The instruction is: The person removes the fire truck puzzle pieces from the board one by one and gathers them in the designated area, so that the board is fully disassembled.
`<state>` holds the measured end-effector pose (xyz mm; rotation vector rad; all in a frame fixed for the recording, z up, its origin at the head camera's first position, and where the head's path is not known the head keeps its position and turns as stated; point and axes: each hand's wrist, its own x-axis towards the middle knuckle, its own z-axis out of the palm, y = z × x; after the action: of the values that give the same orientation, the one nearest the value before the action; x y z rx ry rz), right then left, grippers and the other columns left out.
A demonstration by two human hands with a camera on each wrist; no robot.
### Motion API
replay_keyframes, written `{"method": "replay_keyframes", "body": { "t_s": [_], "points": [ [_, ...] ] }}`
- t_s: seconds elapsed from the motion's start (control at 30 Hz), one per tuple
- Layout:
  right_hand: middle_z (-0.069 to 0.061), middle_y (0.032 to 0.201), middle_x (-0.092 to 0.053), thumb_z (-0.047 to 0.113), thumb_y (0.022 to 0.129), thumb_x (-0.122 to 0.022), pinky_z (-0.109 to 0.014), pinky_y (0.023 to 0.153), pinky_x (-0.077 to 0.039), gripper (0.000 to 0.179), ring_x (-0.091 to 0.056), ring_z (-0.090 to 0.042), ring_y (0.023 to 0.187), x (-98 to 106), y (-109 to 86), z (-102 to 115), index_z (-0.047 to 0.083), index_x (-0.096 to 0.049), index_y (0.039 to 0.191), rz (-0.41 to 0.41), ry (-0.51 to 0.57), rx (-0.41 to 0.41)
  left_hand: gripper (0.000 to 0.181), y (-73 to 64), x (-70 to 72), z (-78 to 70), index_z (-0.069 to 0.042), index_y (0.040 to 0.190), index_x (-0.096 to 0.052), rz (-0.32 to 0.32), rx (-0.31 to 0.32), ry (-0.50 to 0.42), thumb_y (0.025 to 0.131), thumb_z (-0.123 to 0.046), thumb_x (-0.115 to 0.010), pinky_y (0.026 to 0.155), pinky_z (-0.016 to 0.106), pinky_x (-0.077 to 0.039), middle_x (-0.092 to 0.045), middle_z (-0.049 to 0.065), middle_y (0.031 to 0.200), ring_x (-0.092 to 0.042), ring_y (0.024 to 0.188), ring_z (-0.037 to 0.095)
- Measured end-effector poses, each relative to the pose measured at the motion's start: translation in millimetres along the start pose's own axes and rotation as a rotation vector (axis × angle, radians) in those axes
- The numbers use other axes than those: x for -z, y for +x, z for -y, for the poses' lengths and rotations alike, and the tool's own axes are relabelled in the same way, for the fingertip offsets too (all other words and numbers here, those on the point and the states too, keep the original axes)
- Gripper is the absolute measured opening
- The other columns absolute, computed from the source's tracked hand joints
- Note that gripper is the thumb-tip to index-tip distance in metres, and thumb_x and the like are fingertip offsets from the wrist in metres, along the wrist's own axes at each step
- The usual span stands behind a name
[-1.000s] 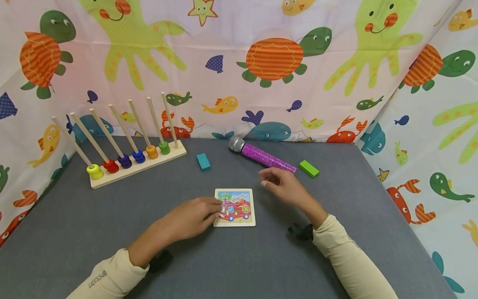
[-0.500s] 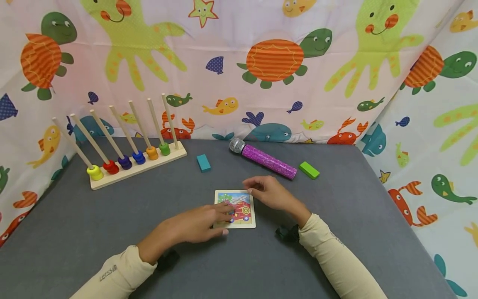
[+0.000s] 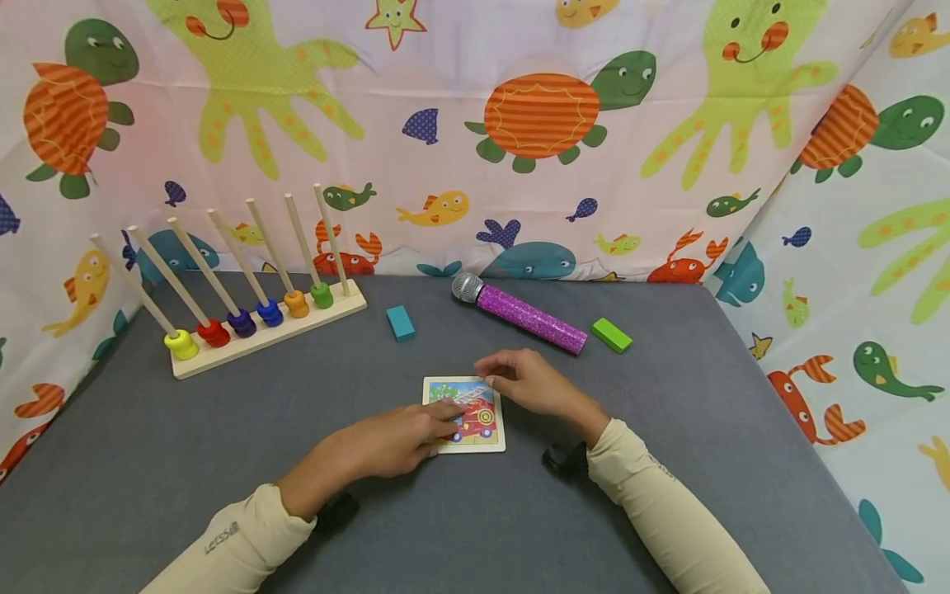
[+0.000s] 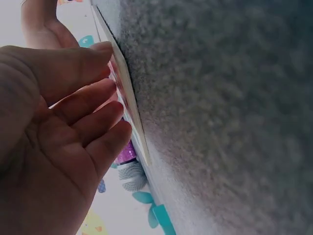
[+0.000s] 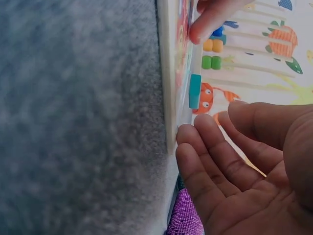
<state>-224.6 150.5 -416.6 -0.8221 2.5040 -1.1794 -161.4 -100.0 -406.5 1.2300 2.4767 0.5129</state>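
A small square picture puzzle (image 3: 486,425), showing a red fire truck inside a pale wooden frame, lies flat on the grey table. The fingers of my left hand (image 3: 401,437) rest on its left half and cover part of the truck. In the left wrist view those fingers are nearly straight on the picture, with the thumb (image 4: 100,54) at the frame's edge. My right hand (image 3: 538,384) is at the puzzle's far right corner, fingers loosely bent. The right wrist view shows its fingertips (image 5: 186,134) close to the frame (image 5: 168,93), with nothing between thumb and fingers.
Behind the puzzle lie a teal block (image 3: 401,323), a glittery purple microphone (image 3: 530,318) and a green block (image 3: 612,336). A wooden peg stand (image 3: 275,337) with coloured beads stands at the back left. A sea-animal cloth (image 3: 445,74) hangs behind the table.
My right hand has moved left and nearer, from beside the microphone to the puzzle's corner. The left fingers have slid further onto the picture. The puzzle has stayed put.
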Motion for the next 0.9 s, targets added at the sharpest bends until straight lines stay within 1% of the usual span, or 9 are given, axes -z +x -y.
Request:
{"method": "replay_keyframes", "body": {
  "t_s": [0.17, 0.27, 0.33, 0.5, 0.63, 0.77, 0.9],
  "points": [
    [-0.008, 0.114, -0.067, 0.012, 0.100, -0.055, -0.037, 0.091, -0.050, 0.028, -0.062, -0.017, 0.105, 1, 2.2, -1, 0.000, -0.065, 0.123, 0.030, -0.005, 0.031, 0.036, 2.0, -0.7, 2.1, -0.005, 0.133, -0.060, 0.001, -0.005, -0.008, 0.098, -0.009, -0.059, 0.106, 0.042, -0.036, -0.044, 0.008, 0.148, -0.038, 0.137, 0.022],
    [-0.007, 0.116, -0.067, 0.015, 0.103, -0.050, -0.040, 0.092, -0.048, 0.030, -0.061, -0.017, 0.108, 2, 2.4, -1, 0.002, -0.065, 0.124, 0.040, -0.001, 0.033, 0.038, 1.9, -0.8, 2.7, -0.005, 0.135, -0.058, 0.009, -0.008, -0.022, 0.098, -0.009, -0.058, 0.107, 0.043, -0.035, -0.042, 0.009, 0.149, -0.036, 0.138, 0.022],
    [-0.006, 0.115, -0.067, 0.014, 0.103, -0.047, -0.040, 0.092, -0.048, 0.030, -0.061, -0.017, 0.108, 3, 2.7, -1, 0.003, -0.066, 0.123, 0.042, 0.001, 0.029, 0.039, 2.1, -0.7, 2.8, -0.005, 0.137, -0.057, 0.014, -0.011, -0.026, 0.099, -0.010, -0.057, 0.107, 0.043, -0.035, -0.041, 0.009, 0.150, -0.035, 0.139, 0.022],
    [-0.005, 0.112, -0.068, 0.009, 0.099, -0.050, -0.037, 0.089, -0.049, 0.027, -0.060, -0.016, 0.103, 4, 5.6, 1, 0.004, -0.070, 0.117, 0.055, -0.028, 0.037, 0.040, 3.0, 0.4, 1.1, -0.004, 0.138, -0.055, 0.022, -0.012, -0.026, 0.099, -0.009, -0.056, 0.107, 0.044, -0.035, -0.040, 0.011, 0.151, -0.034, 0.139, 0.024],
    [-0.004, 0.110, -0.068, 0.008, 0.097, -0.052, -0.035, 0.087, -0.049, 0.026, -0.060, -0.014, 0.101, 3, 8.9, 4, 0.004, -0.071, 0.115, 0.061, -0.064, 0.043, 0.041, 3.2, 1.6, -0.2, -0.004, 0.140, -0.052, 0.030, 0.005, -0.029, 0.100, -0.010, -0.054, 0.106, 0.046, -0.035, -0.039, 0.011, 0.151, -0.033, 0.140, 0.024],
    [-0.004, 0.109, -0.067, 0.009, 0.098, -0.051, -0.034, 0.087, -0.049, 0.027, -0.059, -0.014, 0.100, 2, 10.9, 8, 0.005, -0.070, 0.116, 0.090, -0.076, 0.054, 0.046, 2.1, 2.4, -0.8, -0.004, 0.145, -0.046, 0.064, 0.030, -0.027, 0.100, -0.012, -0.055, 0.106, 0.046, -0.036, -0.036, 0.011, 0.153, -0.031, 0.141, 0.023],
    [-0.005, 0.110, -0.066, 0.009, 0.099, -0.050, -0.032, 0.085, -0.048, 0.029, -0.058, -0.013, 0.098, -1, 13.8, 14, 0.006, -0.069, 0.120, 0.126, -0.070, 0.085, 0.045, 0.2, 2.7, 1.3, -0.003, 0.144, -0.046, 0.073, 0.008, -0.026, 0.100, -0.009, -0.054, 0.106, 0.043, -0.036, -0.035, 0.011, 0.153, -0.031, 0.141, 0.023]
  ]
}}
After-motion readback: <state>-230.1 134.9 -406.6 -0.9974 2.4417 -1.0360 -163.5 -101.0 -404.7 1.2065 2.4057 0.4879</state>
